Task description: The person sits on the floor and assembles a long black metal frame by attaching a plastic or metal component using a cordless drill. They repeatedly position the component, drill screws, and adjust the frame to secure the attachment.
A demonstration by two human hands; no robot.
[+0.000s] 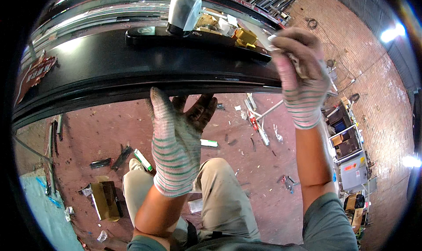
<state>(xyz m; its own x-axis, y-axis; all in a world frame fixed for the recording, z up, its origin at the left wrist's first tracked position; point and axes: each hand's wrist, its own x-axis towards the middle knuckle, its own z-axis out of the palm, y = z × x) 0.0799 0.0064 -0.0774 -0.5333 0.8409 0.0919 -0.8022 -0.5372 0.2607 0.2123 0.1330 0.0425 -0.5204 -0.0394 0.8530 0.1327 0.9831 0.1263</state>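
Observation:
A long, glossy black metal profile stretches across in front of me. On its upper face sits a black handle plate, whose upright handle is wrapped in cloudy plastic. My left hand, in a striped knit glove with darkened fingers, is at the profile's lower edge. Its thumb touches the front edge; the other fingers are spread beneath, partly hidden. Raised above the profile's right end, my gloved right hand is bent into a pinch and blurred. A small white piece shows at its fingertips.
More long profiles lie behind the black one. Yellow boxes stand just beyond it. On the reddish floor are an open cardboard box, a red-handled tool and scraps. A grey cabinet stands at the right.

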